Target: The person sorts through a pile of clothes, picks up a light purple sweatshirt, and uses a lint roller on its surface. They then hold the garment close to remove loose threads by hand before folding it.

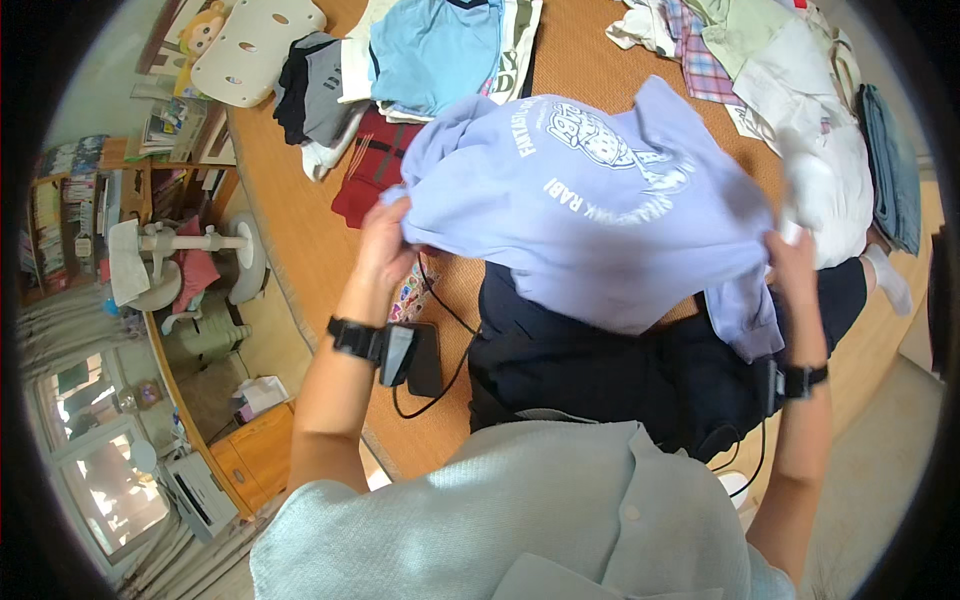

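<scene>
A lavender sweatshirt (pixel 470 215) with a white cartoon print is stretched out in the air above my lap. My left hand (pixel 383 245) grips its left edge, fingers closed on the cloth. At the other side my right hand (pixel 793 265) pinches the cloth near its right edge, and a sleeve (pixel 745 320) hangs down beside that hand. The print faces up, with its lettering slightly blurred. Under the sweatshirt are my legs in dark trousers (pixel 590 375), partly covered by it.
Light blue and white garments (pixel 440 50) lie ahead, beside a dark red one (pixel 375 165) and a grey one (pixel 325 85). More clothes (pixel 770 70) are heaped at the far right, next to folded jeans (pixel 888 170). A black phone (pixel 425 360) with a cable lies by my left forearm.
</scene>
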`<action>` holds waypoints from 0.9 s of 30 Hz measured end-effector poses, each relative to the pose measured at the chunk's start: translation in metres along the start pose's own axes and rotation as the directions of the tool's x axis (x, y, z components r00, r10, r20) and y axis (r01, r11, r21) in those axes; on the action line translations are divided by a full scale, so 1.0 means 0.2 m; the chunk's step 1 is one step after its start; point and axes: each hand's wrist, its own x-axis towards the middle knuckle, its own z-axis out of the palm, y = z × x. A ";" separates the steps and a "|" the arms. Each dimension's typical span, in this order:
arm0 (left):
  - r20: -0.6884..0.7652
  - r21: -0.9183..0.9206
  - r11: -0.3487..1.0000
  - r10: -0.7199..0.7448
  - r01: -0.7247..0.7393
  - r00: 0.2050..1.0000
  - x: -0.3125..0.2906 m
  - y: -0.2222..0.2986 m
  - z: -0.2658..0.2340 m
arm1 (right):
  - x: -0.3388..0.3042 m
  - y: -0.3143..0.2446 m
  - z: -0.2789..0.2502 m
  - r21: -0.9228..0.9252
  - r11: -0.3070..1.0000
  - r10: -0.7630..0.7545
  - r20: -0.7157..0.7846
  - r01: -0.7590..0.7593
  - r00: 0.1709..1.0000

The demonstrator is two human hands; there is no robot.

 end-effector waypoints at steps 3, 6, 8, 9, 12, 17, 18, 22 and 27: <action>-0.059 -0.094 0.981 0.165 -0.170 0.984 -0.30 0.10 0.08 | -0.18 0.05 -0.44 0.142 0.984 0.099 0.043 -0.105 0.994; -0.090 0.106 0.986 -0.119 0.128 0.989 -0.53 -0.07 -0.05 | -0.52 0.13 -0.57 -0.327 0.888 0.367 0.078 -0.324 0.927; 0.009 0.492 0.801 -0.398 0.342 0.917 -0.54 -0.16 -0.14 | -0.64 0.16 -0.63 -0.292 0.917 0.382 0.448 -0.271 0.809; 0.009 0.689 0.582 -0.603 0.432 0.798 -0.52 -0.13 -0.14 | -0.66 0.12 -0.59 -0.321 0.892 0.442 0.463 -0.319 0.768; 0.220 0.837 0.539 -0.494 0.098 0.841 -0.35 -0.18 -0.31 | -0.57 0.07 -0.53 -0.634 0.757 0.111 0.365 0.160 0.924; 0.118 0.545 0.797 0.235 -0.261 0.965 -0.06 -0.03 0.10 | -0.26 -0.39 -0.10 -0.417 0.769 -0.304 0.427 0.484 0.852; 0.247 0.578 0.748 0.222 -0.327 0.943 -0.04 -0.02 0.21 | -0.21 -0.52 0.04 -0.418 0.736 -0.310 0.492 0.533 0.814; 0.306 0.791 0.435 0.329 -0.431 0.893 0.08 -0.15 0.33 | -0.07 -0.86 0.55 -0.244 0.601 -0.530 0.591 0.761 0.608; 0.176 0.768 0.531 0.362 -0.358 0.915 0.04 -0.19 0.19 | -0.08 -0.75 0.65 -0.346 0.469 -0.423 0.719 0.813 0.551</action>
